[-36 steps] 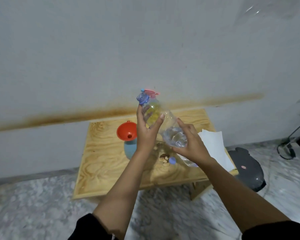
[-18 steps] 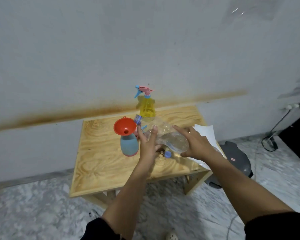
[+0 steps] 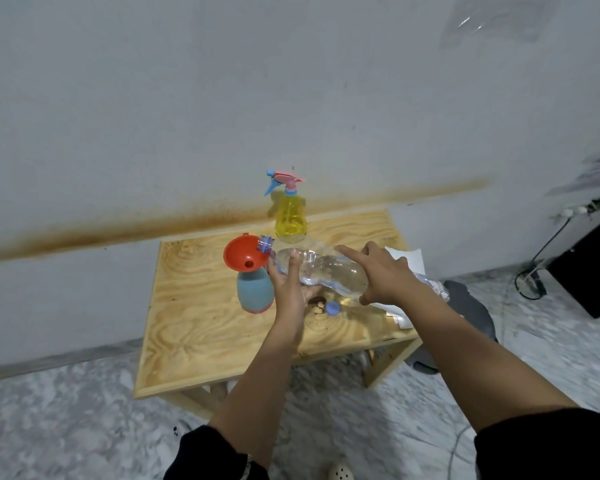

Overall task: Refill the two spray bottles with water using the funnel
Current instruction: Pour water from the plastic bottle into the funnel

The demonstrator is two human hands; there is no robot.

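A clear plastic water bottle [image 3: 326, 268] lies tilted almost flat in both hands, its open blue-ringed mouth [image 3: 265, 244] over the rim of the orange funnel [image 3: 245, 254]. The funnel sits in the neck of a blue spray bottle [image 3: 255, 292] with no spray head on it. My left hand [image 3: 288, 282] grips the water bottle near its neck from below. My right hand [image 3: 383, 271] holds its wide end. A yellow spray bottle [image 3: 290, 218] with a pink and blue trigger head stands behind them near the wall.
All of this is on a small wooden table [image 3: 201, 323] against a grey wall. A blue bottle cap [image 3: 333, 309] lies on the table under the bottle. White paper [image 3: 407, 258] lies at the table's right edge. A dark grey object [image 3: 471, 306] sits on the floor to the right.
The water bottle has come down from upright in front of the yellow sprayer and tipped left, so its mouth now reaches the funnel. Both hands stayed on it.
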